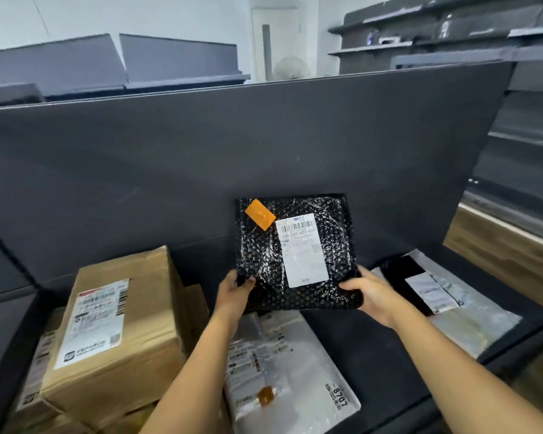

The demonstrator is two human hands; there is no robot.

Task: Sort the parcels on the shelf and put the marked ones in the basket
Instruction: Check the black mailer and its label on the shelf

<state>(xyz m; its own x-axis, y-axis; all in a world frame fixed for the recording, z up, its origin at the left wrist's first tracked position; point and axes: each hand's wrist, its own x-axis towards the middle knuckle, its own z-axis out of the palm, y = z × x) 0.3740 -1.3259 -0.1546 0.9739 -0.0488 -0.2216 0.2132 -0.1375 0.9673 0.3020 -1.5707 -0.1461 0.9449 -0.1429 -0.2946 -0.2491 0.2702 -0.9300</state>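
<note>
- Left hand [235,288] and right hand [369,294] each closed on a lower corner of black bubble-wrap parcel [295,252]; parcel held upright, clear of the shelf [358,346], before its dark back panel
- Parcel face: orange sticker [260,214] at upper left; white label [303,249] beside it
- Below: white mailer [282,371]; cardboard box [116,324] toward left edge; grey mailer [452,302] toward right edge
</note>
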